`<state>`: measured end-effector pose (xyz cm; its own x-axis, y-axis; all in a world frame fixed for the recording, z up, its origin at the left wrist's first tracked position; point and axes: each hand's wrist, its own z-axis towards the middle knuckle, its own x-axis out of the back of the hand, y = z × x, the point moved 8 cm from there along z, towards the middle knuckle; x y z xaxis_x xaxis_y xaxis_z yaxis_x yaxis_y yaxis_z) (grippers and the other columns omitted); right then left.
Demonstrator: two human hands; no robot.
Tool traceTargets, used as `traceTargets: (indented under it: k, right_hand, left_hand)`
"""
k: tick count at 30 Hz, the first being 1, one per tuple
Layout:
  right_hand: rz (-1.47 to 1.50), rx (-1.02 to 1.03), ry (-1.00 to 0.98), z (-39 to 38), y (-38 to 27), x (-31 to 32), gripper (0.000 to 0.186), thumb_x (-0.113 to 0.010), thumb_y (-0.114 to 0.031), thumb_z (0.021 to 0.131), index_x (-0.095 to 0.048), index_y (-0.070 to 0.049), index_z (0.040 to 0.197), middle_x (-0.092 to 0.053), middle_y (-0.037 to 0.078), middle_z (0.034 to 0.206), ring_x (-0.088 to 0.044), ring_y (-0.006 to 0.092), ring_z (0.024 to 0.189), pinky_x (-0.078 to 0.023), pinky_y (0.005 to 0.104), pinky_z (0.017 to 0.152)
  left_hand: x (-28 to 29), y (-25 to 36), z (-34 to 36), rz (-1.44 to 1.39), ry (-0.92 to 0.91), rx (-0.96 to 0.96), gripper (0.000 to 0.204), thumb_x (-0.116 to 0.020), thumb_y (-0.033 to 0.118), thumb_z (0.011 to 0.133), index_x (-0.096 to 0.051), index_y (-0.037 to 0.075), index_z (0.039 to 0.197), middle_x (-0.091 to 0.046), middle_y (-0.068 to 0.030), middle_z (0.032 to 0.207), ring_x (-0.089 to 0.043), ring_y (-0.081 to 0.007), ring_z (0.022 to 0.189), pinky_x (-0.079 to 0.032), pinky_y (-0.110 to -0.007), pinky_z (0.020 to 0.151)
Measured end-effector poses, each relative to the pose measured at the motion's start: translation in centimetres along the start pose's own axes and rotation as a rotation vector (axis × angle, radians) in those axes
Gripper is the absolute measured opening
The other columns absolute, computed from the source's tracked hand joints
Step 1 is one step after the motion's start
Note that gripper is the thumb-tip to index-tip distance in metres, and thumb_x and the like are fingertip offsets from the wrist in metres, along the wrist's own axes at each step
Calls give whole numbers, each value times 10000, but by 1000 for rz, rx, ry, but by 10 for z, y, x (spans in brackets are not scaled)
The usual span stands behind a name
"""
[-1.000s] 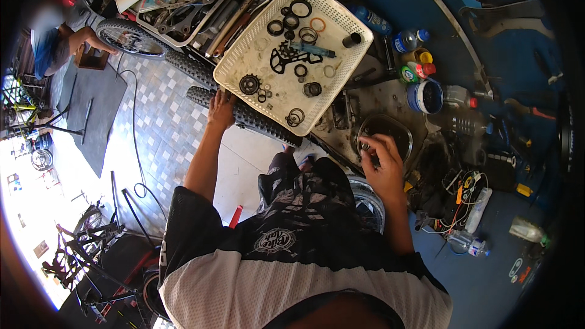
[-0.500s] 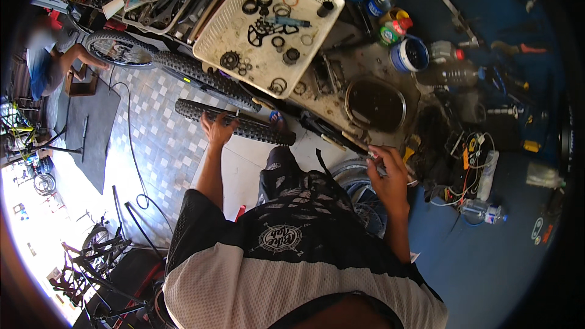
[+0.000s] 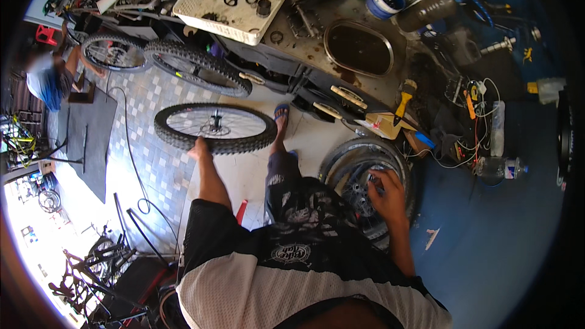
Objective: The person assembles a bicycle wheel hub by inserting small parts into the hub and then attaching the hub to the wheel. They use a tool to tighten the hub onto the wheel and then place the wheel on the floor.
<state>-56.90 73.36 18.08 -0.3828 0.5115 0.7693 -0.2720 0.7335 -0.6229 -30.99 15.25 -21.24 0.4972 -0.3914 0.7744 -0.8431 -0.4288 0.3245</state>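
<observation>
Out to the left, my left hand [image 3: 200, 147] is closed on the near edge of a bicycle wheel [image 3: 262, 137]. The wheel has a knobby black tyre, thin spokes and a disc rotor at its hub, and lies tilted nearly flat above the floor. My right hand [image 3: 389, 194] is on the right with bent fingers, thumb near fingertips. Something small and pale shows at those fingertips, too small to name. Below that hand, several wheels and tyres [image 3: 341, 158] lean together by the bench.
A greasy workbench [image 3: 298, 45] holds a white plastic basket [image 3: 244, 35] of bike parts, an oval tray [image 3: 358, 47], a blue-white tub [image 3: 385, 0] and a yellow-handled brush [image 3: 403, 100]. Two wheels [image 3: 198, 73] stand before it. A person [image 3: 46, 82] sits far left. A cable [image 3: 130, 128] crosses the tiles.
The wheel in my left hand has tipped from edge-on to showing its spokes and hub. My view has shifted, bringing more floor and bench front into sight. My right hand stays bent.
</observation>
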Motion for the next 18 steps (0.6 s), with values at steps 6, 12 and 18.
traceTargets:
  k: [6, 12, 18]
  right_hand:
    - [-68, 69, 34, -3, 9, 11, 307, -737, -41, 877, -699, -66, 1181, -659, 142, 1043, -697, 289, 850, -564, 384, 742]
    - [58, 212, 31, 20, -18, -6, 290, -732, -60, 890, -691, -68, 1177, -669, 128, 1062, -694, 300, 855, -566, 397, 730]
    - [117, 316, 2, 29, -43, -36, 287, -736, -86, 895, -687, -81, 1178, -680, 116, 1081, -687, 307, 847, -567, 403, 750]
  left_hand:
    - [177, 52, -22, -641, 133, -237, 657, -812, 211, 631, -620, -139, 1153, -704, -179, 927, -689, -304, 768, -587, -412, 697]
    - [346, 74, -158, -619, -85, -564, 455, -757, 53, 715, -600, -14, 1137, -660, -87, 897, -642, -216, 734, -549, -357, 675]
    - [531, 75, -278, -519, 22, -860, 709, -763, 80, 733, -531, -81, 1383, -697, -159, 1107, -687, -240, 907, -565, -337, 838]
